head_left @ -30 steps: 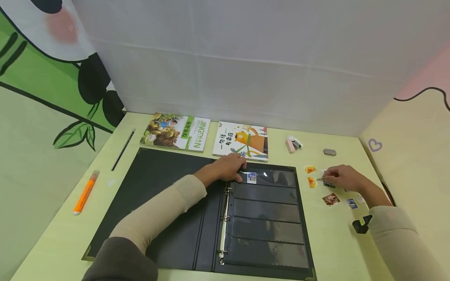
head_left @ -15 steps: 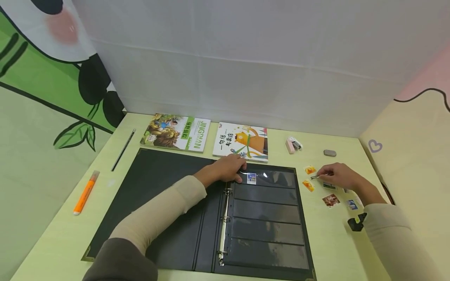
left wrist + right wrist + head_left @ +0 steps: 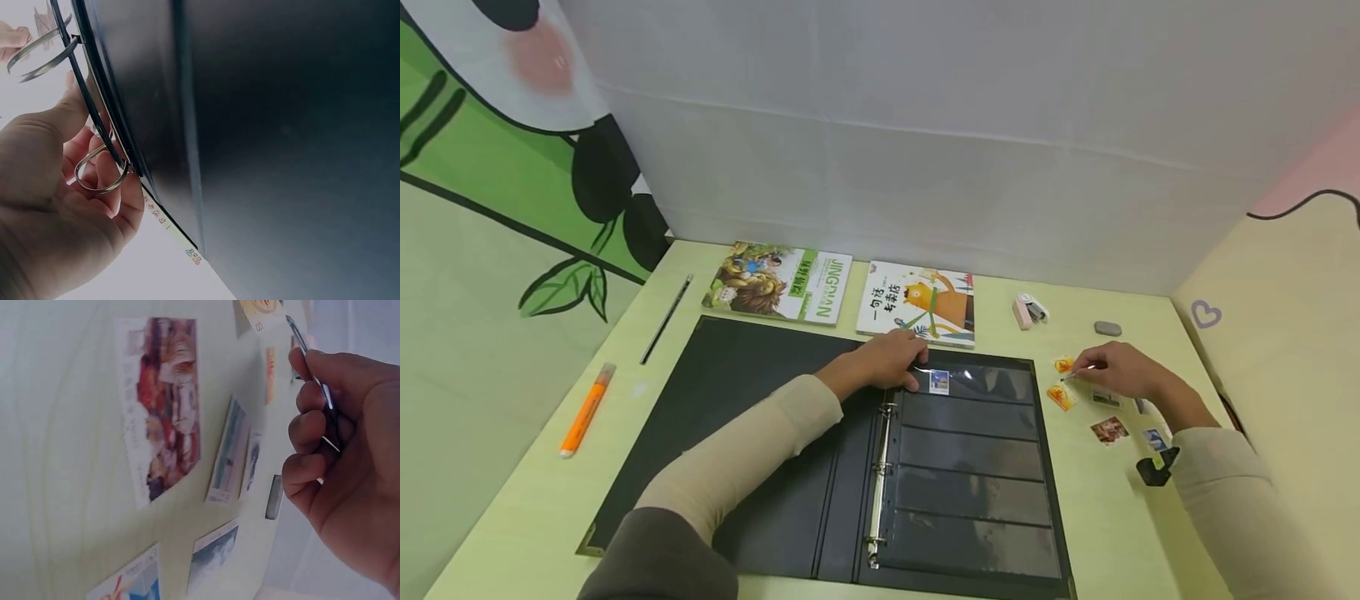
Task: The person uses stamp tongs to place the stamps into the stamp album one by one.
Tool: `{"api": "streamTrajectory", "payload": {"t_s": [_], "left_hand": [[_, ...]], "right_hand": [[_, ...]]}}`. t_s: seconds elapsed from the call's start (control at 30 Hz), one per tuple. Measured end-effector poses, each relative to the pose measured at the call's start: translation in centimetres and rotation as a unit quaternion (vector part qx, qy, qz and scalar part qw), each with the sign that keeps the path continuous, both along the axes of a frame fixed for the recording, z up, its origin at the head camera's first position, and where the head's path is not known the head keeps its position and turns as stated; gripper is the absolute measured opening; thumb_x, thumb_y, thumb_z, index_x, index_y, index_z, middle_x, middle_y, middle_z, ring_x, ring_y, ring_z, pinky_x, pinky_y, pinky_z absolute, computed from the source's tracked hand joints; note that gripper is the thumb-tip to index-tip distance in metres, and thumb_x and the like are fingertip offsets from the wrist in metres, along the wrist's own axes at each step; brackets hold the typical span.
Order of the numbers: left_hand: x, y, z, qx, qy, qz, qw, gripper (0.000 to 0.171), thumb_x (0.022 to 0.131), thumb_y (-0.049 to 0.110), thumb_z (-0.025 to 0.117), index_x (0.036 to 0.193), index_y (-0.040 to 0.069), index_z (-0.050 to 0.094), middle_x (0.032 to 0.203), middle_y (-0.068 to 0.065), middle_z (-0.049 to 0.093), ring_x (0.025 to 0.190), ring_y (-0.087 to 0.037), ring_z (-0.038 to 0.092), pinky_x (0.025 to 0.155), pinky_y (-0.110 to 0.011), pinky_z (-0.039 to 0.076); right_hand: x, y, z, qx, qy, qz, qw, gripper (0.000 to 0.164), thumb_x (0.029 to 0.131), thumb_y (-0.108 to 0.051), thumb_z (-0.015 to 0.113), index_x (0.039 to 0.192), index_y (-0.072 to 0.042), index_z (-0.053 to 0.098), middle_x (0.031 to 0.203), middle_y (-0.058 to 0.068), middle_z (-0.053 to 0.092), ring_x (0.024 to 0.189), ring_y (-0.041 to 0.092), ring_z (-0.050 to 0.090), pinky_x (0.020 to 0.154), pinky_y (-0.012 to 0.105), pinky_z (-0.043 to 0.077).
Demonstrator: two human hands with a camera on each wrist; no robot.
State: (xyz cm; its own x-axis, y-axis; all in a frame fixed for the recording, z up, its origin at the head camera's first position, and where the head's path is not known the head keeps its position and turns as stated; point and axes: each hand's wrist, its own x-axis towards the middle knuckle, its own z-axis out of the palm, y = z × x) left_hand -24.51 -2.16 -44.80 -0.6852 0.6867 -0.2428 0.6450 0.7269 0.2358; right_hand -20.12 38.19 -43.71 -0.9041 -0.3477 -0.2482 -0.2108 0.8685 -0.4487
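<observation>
My right hand (image 3: 1120, 371) grips metal tweezers (image 3: 306, 344), and their tips are right at the edge of an orange-yellow stamp (image 3: 1060, 397). That stamp (image 3: 261, 314) shows at the top of the right wrist view. A second orange stamp (image 3: 1063, 364) lies just behind it. My left hand (image 3: 891, 358) pinches the top inner corner of a black pocket page (image 3: 970, 454) in an open ring-binder stamp album (image 3: 760, 467). A blue stamp (image 3: 938, 382) sits in its top pocket. In the left wrist view my left fingers curl behind a metal ring (image 3: 100, 187).
More stamps lie right of the album, among them a brown-red one (image 3: 1108, 430) and a blue one (image 3: 1154, 440). Behind are two books (image 3: 778, 283), a pink-and-white stapler (image 3: 1030, 311) and a grey eraser (image 3: 1107, 328). A pencil (image 3: 666, 321) and an orange marker (image 3: 586, 412) lie at left.
My right hand has shifted left with the tweezers. The nearer orange stamp has slid a little left and turned at an angle. My left hand keeps its place on the page.
</observation>
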Motion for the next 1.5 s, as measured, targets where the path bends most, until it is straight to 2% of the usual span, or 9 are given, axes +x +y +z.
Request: {"api": "streamTrajectory", "payload": {"t_s": [0.2, 0.37, 0.53, 0.63, 0.77, 0.93, 1.23, 1.5], "left_hand": [[0.0, 0.0, 0.3, 0.0, 0.0, -0.001, 1.0, 0.042, 0.082, 0.042, 0.073, 0.11, 0.019, 0.053, 0.113, -0.002, 0.055, 0.102, -0.017, 0.051, 0.086, -0.035, 0.044], [0.0, 0.0, 0.1, -0.004, 0.003, -0.001, 1.0, 0.042, 0.082, 0.042, 0.073, 0.11, 0.019, 0.053, 0.113, -0.002, 0.055, 0.101, -0.017, 0.051, 0.085, -0.034, 0.044], [0.0, 0.3, -0.2, -0.004, -0.002, 0.001, 1.0, 0.041, 0.082, 0.042, 0.073, 0.109, 0.019, 0.052, 0.113, -0.002, 0.055, 0.101, -0.017, 0.051, 0.084, -0.034, 0.044], [0.0, 0.3, -0.4, 0.0, -0.006, 0.0, 1.0, 0.04, 0.082, 0.042, 0.073, 0.108, 0.02, 0.052, 0.112, -0.001, 0.054, 0.1, -0.016, 0.051, 0.083, -0.033, 0.043], [0.0, 0.3, -0.7, 0.005, -0.007, -0.001, 1.0, 0.039, 0.082, 0.041, 0.073, 0.107, 0.02, 0.052, 0.109, 0.0, 0.054, 0.097, -0.015, 0.05, 0.081, -0.033, 0.043], [-0.1, 0.1, -0.7, 0.008, -0.002, -0.001, 1.0, 0.039, 0.082, 0.041, 0.073, 0.106, 0.02, 0.051, 0.107, 0.0, 0.053, 0.095, -0.015, 0.049, 0.081, -0.033, 0.043], [-0.2, -0.2, -0.5, 0.006, 0.002, -0.007, 1.0, 0.04, 0.082, 0.043, 0.073, 0.107, 0.02, 0.052, 0.108, -0.001, 0.053, 0.094, -0.016, 0.049, 0.081, -0.033, 0.042], [-0.2, -0.1, -0.6, 0.011, 0.004, -0.009, 0.9999, 0.04, 0.082, 0.043, 0.073, 0.107, 0.02, 0.051, 0.106, 0.0, 0.053, 0.093, -0.016, 0.049, 0.08, -0.033, 0.042]], "right_hand": [[0.0, -1.2, 0.9, -0.027, 0.045, -0.048, 0.997, 0.029, 0.099, -0.033, 0.052, 0.108, -0.011, 0.069, 0.102, 0.009, 0.069, 0.082, 0.018, 0.057, 0.07, 0.032, 0.045], [-0.7, -4.3, 1.2, -0.07, 0.057, -0.095, 0.991, 0.035, 0.099, -0.034, 0.052, 0.111, -0.006, 0.068, 0.1, 0.016, 0.068, 0.079, 0.023, 0.055, 0.064, 0.031, 0.043], [-1.6, -7.8, 0.3, -0.079, 0.103, -0.105, 0.986, 0.03, 0.097, -0.03, 0.055, 0.109, -0.007, 0.069, 0.096, 0.016, 0.07, 0.069, 0.021, 0.054, 0.058, 0.03, 0.042], [-2.1, -9.6, -0.7, -0.067, 0.135, -0.1, 0.983, 0.024, 0.096, -0.028, 0.057, 0.105, -0.011, 0.072, 0.095, 0.013, 0.072, 0.072, 0.02, 0.058, 0.06, 0.03, 0.043], [-2.2, -11.4, -1.5, -0.062, 0.131, -0.078, 0.986, 0.02, 0.094, -0.026, 0.059, 0.102, -0.013, 0.073, 0.096, 0.009, 0.073, 0.076, 0.018, 0.063, 0.066, 0.032, 0.047], [-2.1, -12.1, -1.4, -0.049, 0.101, -0.028, 0.993, 0.016, 0.093, -0.024, 0.061, 0.097, -0.014, 0.073, 0.09, 0.004, 0.073, 0.068, 0.012, 0.058, 0.065, 0.03, 0.045], [-2.2, -10.2, -0.2, -0.009, 0.043, 0.048, 0.998, 0.014, 0.093, -0.02, 0.06, 0.093, -0.014, 0.072, 0.075, -0.003, 0.067, 0.058, 0.011, 0.045, 0.059, 0.028, 0.037], [-2.8, -9.6, 0.3, 0.016, 0.015, 0.109, 0.994, 0.013, 0.094, -0.016, 0.058, 0.089, -0.016, 0.07, 0.078, -0.005, 0.065, 0.065, 0.009, 0.048, 0.064, 0.027, 0.039]]}}
